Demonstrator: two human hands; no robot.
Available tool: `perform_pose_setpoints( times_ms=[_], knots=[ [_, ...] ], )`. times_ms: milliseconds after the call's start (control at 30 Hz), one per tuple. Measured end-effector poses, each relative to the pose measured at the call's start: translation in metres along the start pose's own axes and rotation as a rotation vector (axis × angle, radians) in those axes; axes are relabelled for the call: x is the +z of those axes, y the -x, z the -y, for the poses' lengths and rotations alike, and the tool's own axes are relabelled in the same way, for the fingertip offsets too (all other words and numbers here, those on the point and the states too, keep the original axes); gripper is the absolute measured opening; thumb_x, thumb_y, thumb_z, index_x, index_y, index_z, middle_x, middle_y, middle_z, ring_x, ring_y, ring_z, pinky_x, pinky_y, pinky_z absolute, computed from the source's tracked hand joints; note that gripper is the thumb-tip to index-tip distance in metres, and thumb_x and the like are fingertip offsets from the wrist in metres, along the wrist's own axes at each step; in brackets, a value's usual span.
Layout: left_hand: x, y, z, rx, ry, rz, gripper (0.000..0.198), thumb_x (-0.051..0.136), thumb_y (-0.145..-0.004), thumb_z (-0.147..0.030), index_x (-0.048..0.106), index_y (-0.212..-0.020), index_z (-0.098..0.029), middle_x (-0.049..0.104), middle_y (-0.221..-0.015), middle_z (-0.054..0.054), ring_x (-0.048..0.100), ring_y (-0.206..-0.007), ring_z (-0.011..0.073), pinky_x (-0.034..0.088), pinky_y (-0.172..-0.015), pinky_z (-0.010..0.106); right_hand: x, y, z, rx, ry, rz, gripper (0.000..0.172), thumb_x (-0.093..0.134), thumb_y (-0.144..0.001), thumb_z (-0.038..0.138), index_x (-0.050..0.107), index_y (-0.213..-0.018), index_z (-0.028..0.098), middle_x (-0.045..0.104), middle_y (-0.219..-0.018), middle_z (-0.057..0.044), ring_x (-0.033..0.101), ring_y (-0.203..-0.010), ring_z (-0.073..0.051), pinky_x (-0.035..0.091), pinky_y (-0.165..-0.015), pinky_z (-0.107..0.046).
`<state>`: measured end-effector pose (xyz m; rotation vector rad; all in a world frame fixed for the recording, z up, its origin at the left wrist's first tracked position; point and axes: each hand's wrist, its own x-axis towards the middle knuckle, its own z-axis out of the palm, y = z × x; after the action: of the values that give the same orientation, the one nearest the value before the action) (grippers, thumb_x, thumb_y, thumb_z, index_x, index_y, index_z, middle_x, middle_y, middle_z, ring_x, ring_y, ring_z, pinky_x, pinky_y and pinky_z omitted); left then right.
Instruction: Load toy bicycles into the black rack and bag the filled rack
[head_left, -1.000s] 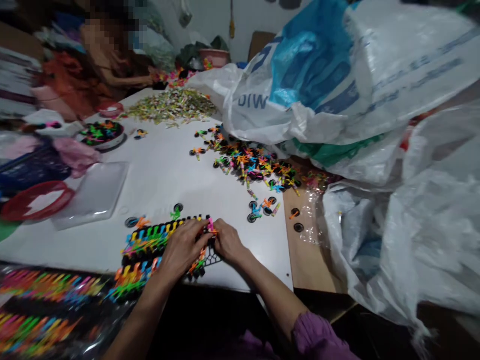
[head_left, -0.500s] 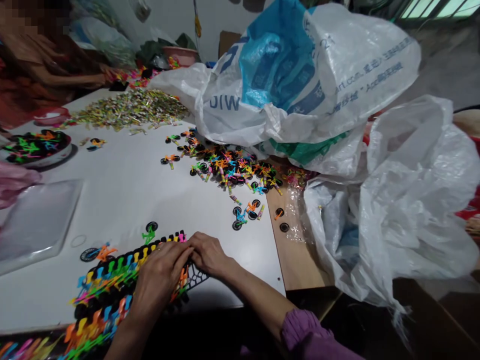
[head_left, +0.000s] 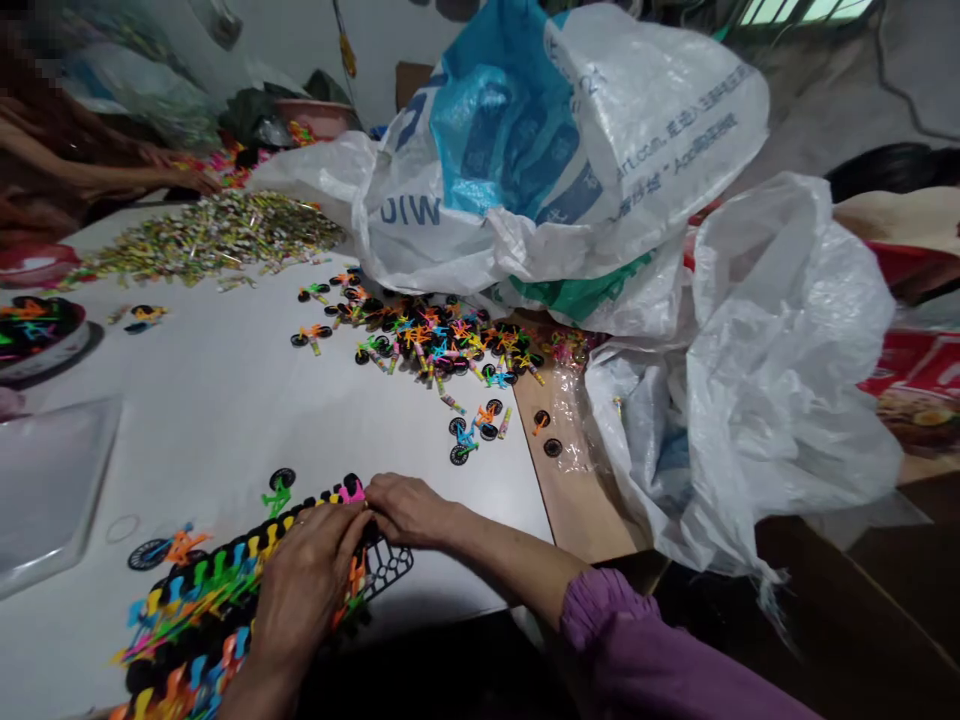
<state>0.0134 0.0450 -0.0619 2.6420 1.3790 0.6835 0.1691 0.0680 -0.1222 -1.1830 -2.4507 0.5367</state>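
Small plastic toy bicycles [head_left: 225,575] in mixed colours stand packed in rows on a black lattice rack [head_left: 390,568] at the table's near edge. My left hand [head_left: 311,565] lies over the rows, its fingers closed and bent toward the far right end. My right hand [head_left: 409,510] meets it there, fingers pinched at a pink toy bicycle [head_left: 351,490] that ends the back row. The fingertips touch each other, hiding most of what lies between them. Beside the rows lie a loose green toy bicycle [head_left: 277,492] and an orange one [head_left: 184,547].
A heap of toy bicycles with small candy tubes [head_left: 439,335] lies mid-table, against large white plastic sacks [head_left: 570,180]. More wrapped tubes [head_left: 217,235] are piled further back. A bowl of toy bicycles [head_left: 45,340] and a clear plastic sheet [head_left: 56,490] sit left. A co-worker's arm [head_left: 97,170] reaches in.
The view has turned slightly to the right, so the scene sits further left. Both hands stay together at the row's end, with the pink toy bicycle showing a little more.
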Motion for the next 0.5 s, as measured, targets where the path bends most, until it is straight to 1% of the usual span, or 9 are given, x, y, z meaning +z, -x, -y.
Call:
perform_pose_setpoints(
  times_ms=[100,200,300,367,433,467,500],
  knots=[
    [0.002,0.0,0.002,0.011,-0.049,0.0,0.039,0.033,-0.092,-0.041,0.062,-0.092,-0.016,0.062,-0.084,0.006,0.056,-0.08,0.0203,0.043,-0.075,0.032,0.002,-0.003,0.009,0.08,0.047,0.016,0.014,0.045,-0.084,0.022,0.047,-0.097,0.018,0.052,-0.091,-0.005,0.05,-0.085,-0.019,0.045,-0.064,-0.026],
    [0.004,-0.001,0.004,0.009,-0.127,-0.004,0.042,0.031,-0.092,-0.041,0.063,-0.09,-0.015,0.062,-0.082,0.007,0.056,-0.079,0.0216,0.043,-0.074,0.033,0.005,-0.009,0.017,0.159,0.05,0.014,0.018,0.042,-0.085,0.019,0.048,-0.101,0.018,0.053,-0.092,-0.005,0.051,-0.087,-0.02,0.046,-0.065,-0.028],
    [0.001,-0.002,0.004,0.03,-0.144,0.01,0.043,0.029,-0.093,-0.041,0.063,-0.089,-0.014,0.062,-0.08,0.008,0.056,-0.077,0.0222,0.044,-0.073,0.034,0.002,-0.01,0.02,0.145,0.003,0.042,0.019,0.043,-0.086,0.021,0.05,-0.104,0.017,0.054,-0.092,-0.005,0.052,-0.088,-0.02,0.046,-0.068,-0.029],
    [-0.001,0.0,0.002,0.053,-0.135,-0.001,0.042,0.031,-0.092,-0.041,0.063,-0.091,-0.014,0.062,-0.082,0.008,0.057,-0.078,0.0218,0.044,-0.072,0.033,-0.008,-0.004,0.017,0.102,-0.047,0.054,0.019,0.047,-0.086,0.023,0.052,-0.104,0.018,0.055,-0.091,-0.004,0.052,-0.088,-0.019,0.045,-0.072,-0.027],
    [-0.004,0.002,0.0,0.076,-0.114,-0.037,0.04,0.034,-0.091,-0.042,0.062,-0.093,-0.014,0.063,-0.084,0.008,0.058,-0.079,0.0207,0.045,-0.071,0.031,-0.026,0.012,0.007,0.088,-0.091,0.021,0.019,0.049,-0.087,0.023,0.054,-0.104,0.018,0.055,-0.094,-0.004,0.052,-0.09,-0.017,0.043,-0.077,-0.025],
    [-0.004,0.003,-0.001,0.088,-0.102,-0.051,0.038,0.035,-0.091,-0.042,0.062,-0.093,-0.014,0.064,-0.085,0.007,0.058,-0.079,0.0201,0.045,-0.071,0.03,-0.037,0.023,-0.001,0.117,-0.094,-0.011,0.019,0.049,-0.087,0.022,0.055,-0.105,0.018,0.055,-0.096,-0.004,0.051,-0.091,-0.016,0.042,-0.079,-0.024],
    [-0.004,0.004,-0.001,0.1,-0.09,-0.061,0.037,0.036,-0.091,-0.042,0.062,-0.093,-0.015,0.064,-0.084,0.007,0.059,-0.079,0.0196,0.045,-0.07,0.03,-0.05,0.035,-0.011,0.177,-0.076,-0.053,0.02,0.048,-0.087,0.02,0.055,-0.105,0.018,0.054,-0.099,-0.005,0.051,-0.092,-0.016,0.041,-0.08,-0.024]
  ],
)
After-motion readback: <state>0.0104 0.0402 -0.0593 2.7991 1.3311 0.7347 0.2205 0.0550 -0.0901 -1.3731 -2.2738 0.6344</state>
